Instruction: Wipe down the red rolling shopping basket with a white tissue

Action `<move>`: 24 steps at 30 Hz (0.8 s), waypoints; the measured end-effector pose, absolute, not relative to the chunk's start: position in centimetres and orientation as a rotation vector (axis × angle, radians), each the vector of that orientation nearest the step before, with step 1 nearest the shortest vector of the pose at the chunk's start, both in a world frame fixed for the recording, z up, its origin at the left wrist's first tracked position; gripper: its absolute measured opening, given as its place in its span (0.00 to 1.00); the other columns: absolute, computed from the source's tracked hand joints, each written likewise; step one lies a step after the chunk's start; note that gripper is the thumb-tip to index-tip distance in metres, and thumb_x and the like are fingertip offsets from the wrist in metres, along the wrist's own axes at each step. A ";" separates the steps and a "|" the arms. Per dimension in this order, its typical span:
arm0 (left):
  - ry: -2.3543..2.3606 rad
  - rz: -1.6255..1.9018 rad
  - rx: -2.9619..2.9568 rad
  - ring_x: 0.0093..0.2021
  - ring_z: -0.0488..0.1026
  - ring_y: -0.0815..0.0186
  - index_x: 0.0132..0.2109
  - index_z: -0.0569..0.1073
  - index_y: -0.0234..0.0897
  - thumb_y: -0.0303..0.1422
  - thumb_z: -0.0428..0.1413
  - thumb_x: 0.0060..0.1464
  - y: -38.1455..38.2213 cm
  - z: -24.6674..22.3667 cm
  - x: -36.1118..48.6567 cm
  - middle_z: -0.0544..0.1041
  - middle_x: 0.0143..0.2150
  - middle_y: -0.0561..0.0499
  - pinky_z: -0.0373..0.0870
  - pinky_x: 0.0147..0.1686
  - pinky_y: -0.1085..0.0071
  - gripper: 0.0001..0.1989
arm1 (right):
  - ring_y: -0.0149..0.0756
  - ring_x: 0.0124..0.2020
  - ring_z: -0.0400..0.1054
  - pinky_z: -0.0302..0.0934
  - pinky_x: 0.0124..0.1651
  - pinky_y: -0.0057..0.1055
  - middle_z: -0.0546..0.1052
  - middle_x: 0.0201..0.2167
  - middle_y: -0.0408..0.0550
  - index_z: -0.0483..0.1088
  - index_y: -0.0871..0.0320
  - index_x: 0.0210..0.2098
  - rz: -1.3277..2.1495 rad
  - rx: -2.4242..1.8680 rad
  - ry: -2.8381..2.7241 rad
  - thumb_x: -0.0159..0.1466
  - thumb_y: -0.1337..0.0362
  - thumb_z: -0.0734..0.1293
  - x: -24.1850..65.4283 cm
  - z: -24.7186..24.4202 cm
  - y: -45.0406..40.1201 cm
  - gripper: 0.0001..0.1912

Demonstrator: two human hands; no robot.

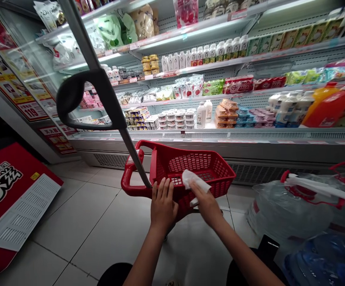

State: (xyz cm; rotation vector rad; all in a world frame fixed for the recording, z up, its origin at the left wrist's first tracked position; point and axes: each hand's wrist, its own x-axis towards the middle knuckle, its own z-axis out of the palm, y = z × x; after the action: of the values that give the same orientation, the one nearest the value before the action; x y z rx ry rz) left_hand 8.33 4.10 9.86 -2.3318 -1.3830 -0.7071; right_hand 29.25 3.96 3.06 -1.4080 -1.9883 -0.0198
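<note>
A red plastic shopping basket (220, 180) on wheels stands in the middle, with a long grey pole and a black looped handle (101, 91) rising from its left end. My left hand (163, 202) lies on the near rim beside the foot of the pole, its fingers stretched out and holding nothing. A white cloth or tissue (194, 180) is pressed on the near rim further right. My right hand (206, 202) is closed on it, and part of the white material hangs below the fingers on the basket's outer side.
Behind the basket runs a chilled display shelf (250, 137) with bottles, cups and packets. Large clear water bottles (288, 210) and blue ones (327, 258) stand at the right. A red and white cabinet (20, 210) is at the left, on the tiled floor.
</note>
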 end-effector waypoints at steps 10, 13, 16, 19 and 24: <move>-1.353 -0.743 -2.324 0.73 0.60 0.52 0.69 0.66 0.32 0.25 0.55 0.53 4.3 9.4 8.5 0.71 0.69 0.42 0.42 0.77 0.48 0.35 | 0.44 0.70 0.61 0.65 0.66 0.50 0.53 0.77 0.42 0.42 0.39 0.77 0.092 -1.414 -2.062 0.58 0.83 0.54 25.1 6.5 3.6 0.53; -1.355 -0.748 -2.327 0.73 0.60 0.51 0.68 0.66 0.33 0.25 0.55 0.52 4.4 9.3 8.4 0.71 0.69 0.42 0.41 0.77 0.48 0.35 | 0.45 0.70 0.62 0.63 0.67 0.52 0.55 0.76 0.43 0.44 0.42 0.76 0.069 -1.445 -2.069 0.58 0.83 0.55 25.0 6.5 3.8 0.52; -1.344 -0.725 -2.342 0.74 0.59 0.53 0.69 0.66 0.34 0.25 0.54 0.53 4.5 9.4 8.0 0.69 0.71 0.44 0.40 0.77 0.50 0.35 | 0.42 0.71 0.59 0.59 0.70 0.50 0.59 0.75 0.43 0.43 0.45 0.77 0.040 -1.430 -2.085 0.55 0.85 0.54 25.2 5.9 4.1 0.55; -1.329 -0.685 -2.355 0.74 0.59 0.55 0.69 0.66 0.36 0.25 0.54 0.53 4.6 9.4 7.3 0.68 0.72 0.46 0.38 0.78 0.53 0.35 | 0.38 0.72 0.58 0.56 0.72 0.48 0.60 0.74 0.43 0.39 0.45 0.78 -0.015 -1.401 -2.091 0.52 0.86 0.53 27.5 4.3 4.5 0.58; -1.339 -0.651 -2.355 0.75 0.58 0.55 0.70 0.65 0.38 0.25 0.54 0.53 4.9 9.4 6.5 0.68 0.72 0.48 0.38 0.78 0.53 0.36 | 0.40 0.70 0.61 0.60 0.70 0.51 0.63 0.72 0.43 0.38 0.44 0.78 -0.128 -1.532 -1.974 0.51 0.85 0.53 36.0 0.3 5.1 0.59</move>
State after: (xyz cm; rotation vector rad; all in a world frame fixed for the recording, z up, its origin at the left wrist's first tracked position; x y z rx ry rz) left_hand 6.50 4.91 9.42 -2.3554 -1.3393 -0.6506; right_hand 36.05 5.10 0.33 -1.5322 -1.9740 -0.1283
